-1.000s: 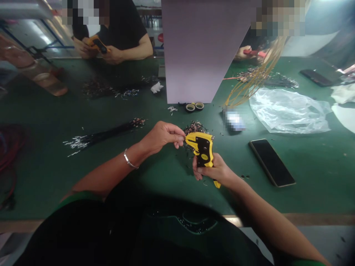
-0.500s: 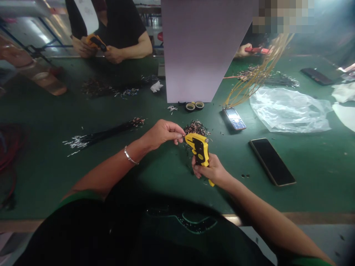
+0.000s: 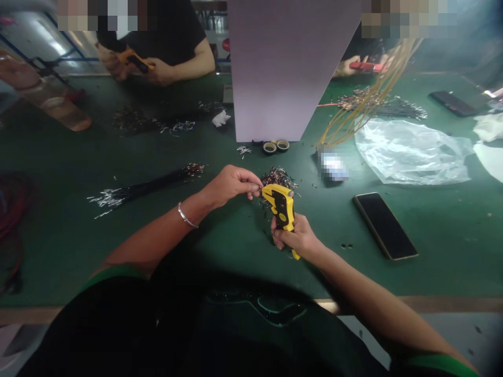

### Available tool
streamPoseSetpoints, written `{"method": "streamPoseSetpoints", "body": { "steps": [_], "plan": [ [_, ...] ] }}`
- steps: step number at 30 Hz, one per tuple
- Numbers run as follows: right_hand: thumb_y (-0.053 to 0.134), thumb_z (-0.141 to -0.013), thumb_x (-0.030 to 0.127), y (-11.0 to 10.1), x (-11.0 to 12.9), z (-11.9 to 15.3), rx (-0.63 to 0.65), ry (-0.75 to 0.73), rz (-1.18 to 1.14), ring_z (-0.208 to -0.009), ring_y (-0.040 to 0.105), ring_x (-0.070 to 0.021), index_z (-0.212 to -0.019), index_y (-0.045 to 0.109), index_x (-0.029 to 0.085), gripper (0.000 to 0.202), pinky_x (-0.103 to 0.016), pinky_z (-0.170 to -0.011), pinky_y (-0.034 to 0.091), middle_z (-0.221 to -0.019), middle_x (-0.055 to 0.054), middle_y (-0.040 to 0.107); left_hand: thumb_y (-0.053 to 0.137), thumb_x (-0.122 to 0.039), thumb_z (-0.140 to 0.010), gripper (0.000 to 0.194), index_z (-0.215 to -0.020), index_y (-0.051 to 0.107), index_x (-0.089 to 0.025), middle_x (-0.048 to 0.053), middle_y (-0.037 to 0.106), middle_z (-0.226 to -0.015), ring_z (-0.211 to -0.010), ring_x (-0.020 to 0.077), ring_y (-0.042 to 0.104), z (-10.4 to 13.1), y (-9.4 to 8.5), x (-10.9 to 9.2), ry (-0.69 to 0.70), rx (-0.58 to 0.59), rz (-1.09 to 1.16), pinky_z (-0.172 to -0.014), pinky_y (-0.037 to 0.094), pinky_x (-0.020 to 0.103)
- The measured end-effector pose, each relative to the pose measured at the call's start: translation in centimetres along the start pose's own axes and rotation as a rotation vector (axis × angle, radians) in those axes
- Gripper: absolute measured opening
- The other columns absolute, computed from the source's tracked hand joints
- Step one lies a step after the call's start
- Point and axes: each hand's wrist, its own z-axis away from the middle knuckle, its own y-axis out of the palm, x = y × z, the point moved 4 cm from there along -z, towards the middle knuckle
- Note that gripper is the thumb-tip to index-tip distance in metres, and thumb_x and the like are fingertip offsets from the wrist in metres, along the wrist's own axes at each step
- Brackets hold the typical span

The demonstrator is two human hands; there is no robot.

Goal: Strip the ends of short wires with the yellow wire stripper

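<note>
Green worktop [image 3: 451,246] fills the view, its near edge just beyond the wearer's dark top. Closest on it, the right hand [image 3: 297,235] is wrapped around the lower grip of a yellow-and-black pistol-shaped hand tool [image 3: 282,203], held upright over the surface. Compared with a second ago, the grip end sits slightly further left while the nose remains at the left hand [image 3: 228,186]; it looks like a small adjustment within one continuing action. That left hand has thumb and fingers pinched together at the nose; anything between them is too small to tell. A black smartphone [image 3: 385,225] lies to the right.

Just behind the tool is a pile of short dark and coppery wire pieces [image 3: 278,177]. To the left lies a long bundle of black wires [image 3: 153,186], pale at one end and coppery at the other. Beyond, two small rolls of tape [image 3: 269,152] sit near the foot of a tall pale panel [image 3: 283,73], with a crumpled clear plastic bag [image 3: 412,157] to the right.

Across the table, a person in a black top [image 3: 168,36] holds an orange-and-black tool [image 3: 135,61]; another person's hands hold a red tool [image 3: 367,66].
</note>
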Motion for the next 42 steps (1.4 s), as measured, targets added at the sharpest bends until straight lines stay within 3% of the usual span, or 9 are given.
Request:
{"method": "streamPoseSetpoints", "body": {
  "steps": [4, 8, 16, 24, 32, 42],
  "plan": [
    [0.057, -0.06, 0.015, -0.2, -0.3, -0.4, -0.04, 0.013, 0.0, -0.031, 0.043, -0.0084, -0.072, 0.053, 0.019, 0.013, -0.021, -0.035, 0.035, -0.04, 0.009, 0.05, 0.073, -0.015, -0.068, 0.008, -0.075, 0.073, -0.01, 0.004, 0.07, -0.064, -0.055, 0.0098, 0.061, -0.3, -0.2, 0.5, -0.005, -0.02, -0.001, -0.057, 0.053, 0.025],
    [0.057, -0.061, 0.014, -0.3, -0.5, -0.6, 0.017, 0.01, -0.056, -0.031, 0.043, -0.009, -0.073, 0.053, 0.019, 0.014, -0.022, -0.036, 0.037, -0.038, 0.009, 0.05, 0.073, -0.017, -0.069, 0.01, -0.076, 0.074, -0.011, 0.004, 0.07, -0.064, -0.055, 0.0095, 0.061, -0.4, -0.4, 0.8, -0.001, -0.049, -0.057, -0.058, 0.053, 0.024],
    [0.065, -0.061, 0.014, -0.7, 0.3, -0.6, 0.065, -0.076, -0.144, -0.045, 0.053, -0.0116, -0.076, 0.059, 0.017, 0.016, -0.029, -0.048, 0.046, -0.058, 0.004, 0.057, 0.07, -0.021, -0.072, 0.013, -0.08, 0.075, -0.012, 0.004, 0.071, -0.066, -0.057, 0.0094, 0.061, 0.5, -0.2, 0.4, 0.032, -0.072, -0.127, -0.059, 0.052, 0.023],
    [0.071, -0.061, 0.019, -1.8, 1.8, -0.8, 0.003, -0.116, -0.147, -0.058, 0.059, -0.0171, -0.083, 0.062, 0.017, 0.024, -0.035, -0.061, 0.05, -0.066, 0.001, 0.063, 0.067, -0.021, -0.074, 0.014, -0.082, 0.076, -0.014, 0.005, 0.073, -0.069, -0.06, 0.0114, 0.063, 1.8, 0.5, -1.0, 0.077, -0.164, -0.256, -0.061, 0.052, 0.024],
    [0.073, -0.062, 0.02, -2.1, 1.9, -1.0, -0.067, -0.156, -0.224, -0.064, 0.06, -0.0178, -0.088, 0.062, 0.018, 0.028, -0.037, -0.068, 0.052, -0.075, 0.0, 0.065, 0.066, -0.02, -0.078, 0.012, -0.082, 0.077, -0.018, 0.005, 0.075, -0.083, -0.073, 0.0131, 0.066, 2.8, 2.7, -1.2, 0.231, -0.114, -0.426, -0.071, 0.052, 0.026],
    [0.07, -0.066, 0.017, -1.3, 2.2, -0.6, -0.044, -0.186, -0.287, -0.062, 0.059, -0.0167, -0.085, 0.062, 0.018, 0.021, -0.035, -0.066, 0.051, -0.07, 0.001, 0.062, 0.061, -0.017, -0.086, 0.017, -0.083, 0.076, -0.022, 0.004, 0.076, -0.083, -0.078, 0.0149, 0.067, 3.8, 5.2, -1.0, 0.418, -0.02, -0.556, -0.075, 0.053, 0.029]
  ]
}}
